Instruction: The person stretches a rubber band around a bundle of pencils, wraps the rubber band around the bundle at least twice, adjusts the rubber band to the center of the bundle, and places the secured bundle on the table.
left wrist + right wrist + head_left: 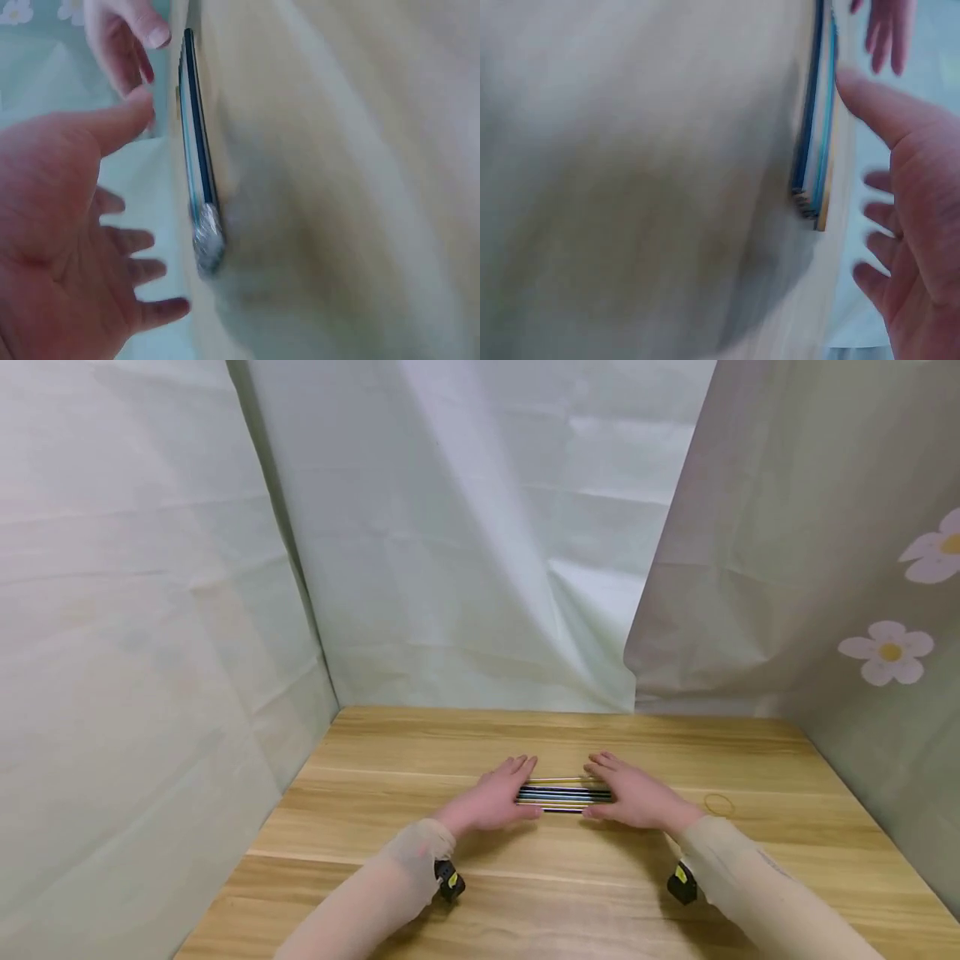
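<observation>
You are holding your left hand (491, 795) and your right hand (642, 795) out over the table (570, 885), one at each end of a small row of thin sticks (566, 794). The sticks are lying side by side on the wood, going across from one hand to the other. Some are looking dark, some blue, and some yellow. On both hands your fingers are spreading out, loose and free, and they are not wrapping around anything. Your thumbs are pointing in toward each other, on the side near you. (From here, I cannot tell if your skin is touching the sticks.) In the left wrist view, a shiny silver end (208, 241) is showing on the row, close to your left hand.

A thin yellow loop (718, 794) is resting on the table, just past your right hand. You are wearing pale sleeves (386, 881), and a little black box (450, 883) is sitting at each wrist. Pale cloth (480, 577) is hanging behind the table, and white flowers (888, 653) are showing on the right side.
</observation>
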Demonstrator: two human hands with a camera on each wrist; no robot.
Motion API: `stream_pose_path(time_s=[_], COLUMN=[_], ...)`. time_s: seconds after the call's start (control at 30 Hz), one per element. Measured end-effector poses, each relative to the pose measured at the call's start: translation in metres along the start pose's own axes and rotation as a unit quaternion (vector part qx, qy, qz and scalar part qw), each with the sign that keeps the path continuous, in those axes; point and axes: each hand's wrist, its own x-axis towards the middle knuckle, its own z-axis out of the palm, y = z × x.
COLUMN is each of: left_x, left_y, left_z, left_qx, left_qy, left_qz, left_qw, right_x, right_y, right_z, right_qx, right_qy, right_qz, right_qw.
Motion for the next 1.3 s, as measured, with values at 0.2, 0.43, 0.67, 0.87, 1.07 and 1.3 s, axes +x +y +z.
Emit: stream_pose_path(time_s=[0.2, 0.43, 0.67, 0.87, 1.07, 1.3], left_x=[0.024, 0.038, 0.048, 0.053, 0.054, 0.057], left_y=[0.018, 0.018, 0.022, 0.023, 0.019, 0.016], left_z=[-0.004, -0.002, 0.000, 0.003, 0.008, 0.010], left_qx=[0.138, 0.184, 0.186, 0.178, 0.160, 0.144], left_qy=[-0.018, -0.025, -0.028, 0.000, 0.020, 0.028], left_qz=[0.017, 0.015, 0.012, -0.003, -0.030, -0.030], left_qw=[0.9901, 0.9826, 0.9820, 0.9841, 0.9865, 0.9887], right_x=[0.027, 0.045, 0.054, 0.059, 0.057, 0.053], right_y=[-0.009, -0.019, -0.029, -0.039, -0.035, -0.028], right_z=[-0.002, 0.003, 0.006, 0.006, 0.009, 0.014], right_qx=[-0.009, -0.028, -0.034, -0.035, -0.027, 0.007], right_qy=[-0.028, -0.038, -0.052, -0.056, -0.045, -0.023], right_qz=[-0.019, -0.051, -0.018, 0.037, 0.058, 0.069], right_qw=[0.9994, 0.9976, 0.9979, 0.9971, 0.9969, 0.9973])
